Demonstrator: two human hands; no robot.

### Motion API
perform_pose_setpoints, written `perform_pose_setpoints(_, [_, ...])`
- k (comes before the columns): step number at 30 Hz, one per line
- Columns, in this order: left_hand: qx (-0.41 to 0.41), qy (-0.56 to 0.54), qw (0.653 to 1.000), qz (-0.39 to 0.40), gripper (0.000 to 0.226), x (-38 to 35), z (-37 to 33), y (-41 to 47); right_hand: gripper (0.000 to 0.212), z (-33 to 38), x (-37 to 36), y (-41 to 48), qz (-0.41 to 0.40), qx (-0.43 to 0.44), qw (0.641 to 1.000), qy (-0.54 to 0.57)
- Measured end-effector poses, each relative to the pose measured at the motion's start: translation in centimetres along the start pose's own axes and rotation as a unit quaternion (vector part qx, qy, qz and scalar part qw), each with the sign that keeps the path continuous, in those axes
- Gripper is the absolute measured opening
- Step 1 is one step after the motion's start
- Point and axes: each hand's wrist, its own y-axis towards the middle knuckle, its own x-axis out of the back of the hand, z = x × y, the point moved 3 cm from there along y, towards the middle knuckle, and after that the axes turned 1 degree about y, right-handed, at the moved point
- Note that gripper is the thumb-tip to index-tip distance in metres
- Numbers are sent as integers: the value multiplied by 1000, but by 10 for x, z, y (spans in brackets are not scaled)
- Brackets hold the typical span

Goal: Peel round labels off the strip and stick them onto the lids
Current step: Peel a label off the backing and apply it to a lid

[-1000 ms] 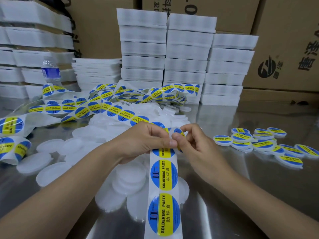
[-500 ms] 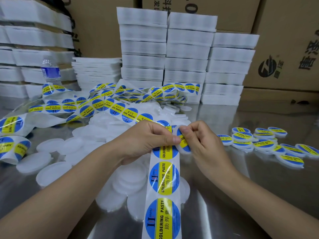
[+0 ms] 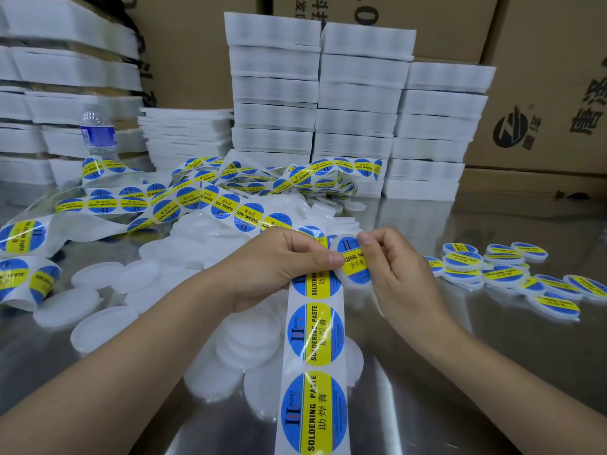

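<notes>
1. Head view, bottom centre: the label strip (image 3: 313,372) climbs from the lower edge of the frame up to the hands. It carries blue-and-yellow rounds printed "SOLDERING PASTE", one after another.
2. Under and to the left of it, plain white lids (image 3: 230,353) lie heaped and overlapping on the shiny metal table (image 3: 492,372).
3. At mid-frame the left hand (image 3: 289,261) grips the strip's upper part, with the fingers curled beneath and the thumb on top. The thumb tip reaches the edge of the lid held by the other hand.
4. Just right of it, the right hand (image 3: 397,267) pinches a lid (image 3: 338,246) between thumb and forefinger. A round label (image 3: 353,262) lies across the lid's face, and a thin white rim shows at its upper left.
5. Right of the hands, labelled lids (image 3: 492,272) lie in a loose, overlapping cluster on the table.
6. At middle left, slack strip (image 3: 197,201) loops in loose folds from the left edge toward the centre.
7. Farther back, a water bottle (image 3: 98,129) stands at upper left beside stacks of white foam trays (image 3: 354,103). Cardboard boxes (image 3: 542,93) close off the top of the frame.
</notes>
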Motion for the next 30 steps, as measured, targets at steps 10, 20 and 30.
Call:
perform_pose_setpoints(10, [-15, 3, 998, -57, 35, 9, -1, 3, 17, -2, 0, 1, 37, 1, 999, 22])
perform_pose_setpoints(20, [21, -4, 994, -109, 22, 17, 3, 5, 44, -22, 16, 18, -16, -41, 995, -84])
perform_pose_setpoints(30, [19, -176, 937, -300, 50, 52, 7, 3, 63, -93, 65, 39, 37, -253, 805, -536])
